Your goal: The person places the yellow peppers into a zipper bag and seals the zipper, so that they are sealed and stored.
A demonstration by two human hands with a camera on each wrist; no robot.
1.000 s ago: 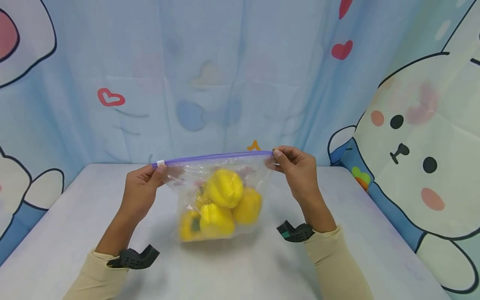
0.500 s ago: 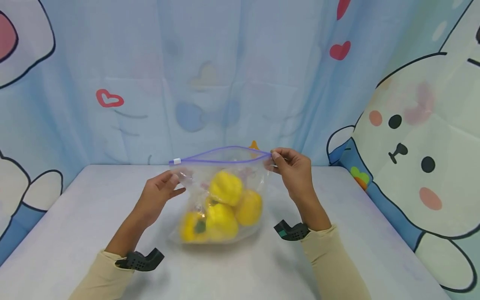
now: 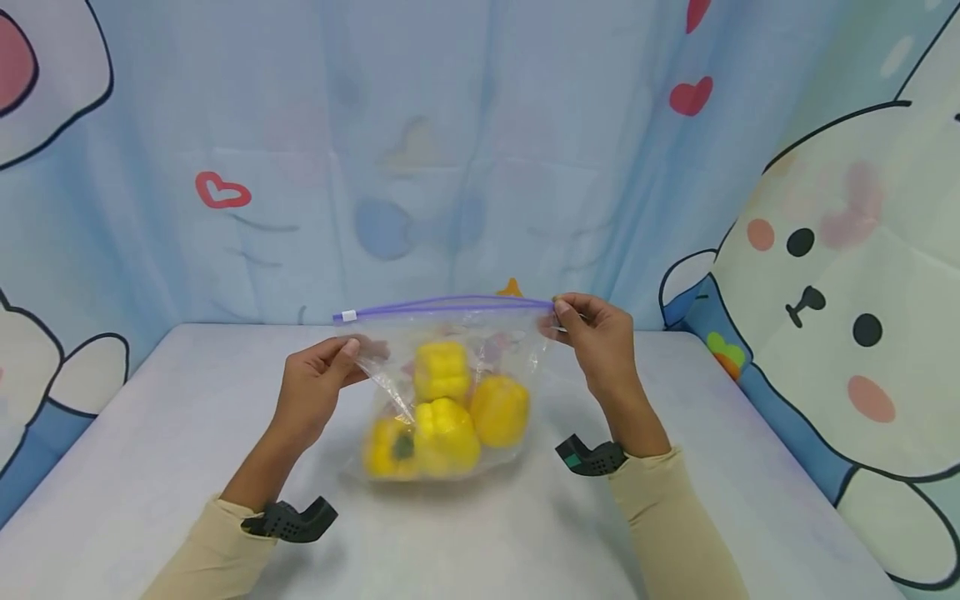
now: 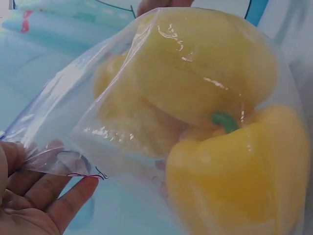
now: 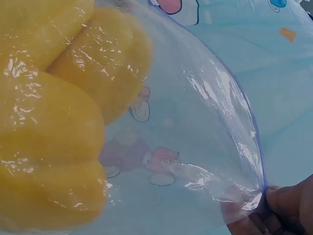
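Note:
A clear zip bag (image 3: 517,329) with a purple zip along its top stands over the white table. Several yellow bell peppers (image 3: 447,437) lie inside, and one pepper (image 4: 239,171) shows its green stem in the left wrist view. A white slider (image 3: 348,316) sits at the zip's left end. Between the zip's two strips shows a narrow gap. My left hand (image 3: 311,387) pinches the bag's left side edge, just below the slider. At the opposite top corner, my right hand (image 3: 600,346) pinches the bag by the zip's end, thumb in front.
The white table (image 3: 450,550) stretches around the bag. Behind it hangs a light blue curtain (image 3: 450,100) printed with hearts and cartoon animals. Black wrist cameras sit on both sleeves, the left camera (image 3: 292,521) and the right camera (image 3: 592,457).
My left hand has let go of the slider corner and now pinches the side edge lower down. The bag's mouth gaped wide half a second ago and is narrower now. My right hand keeps its pinch.

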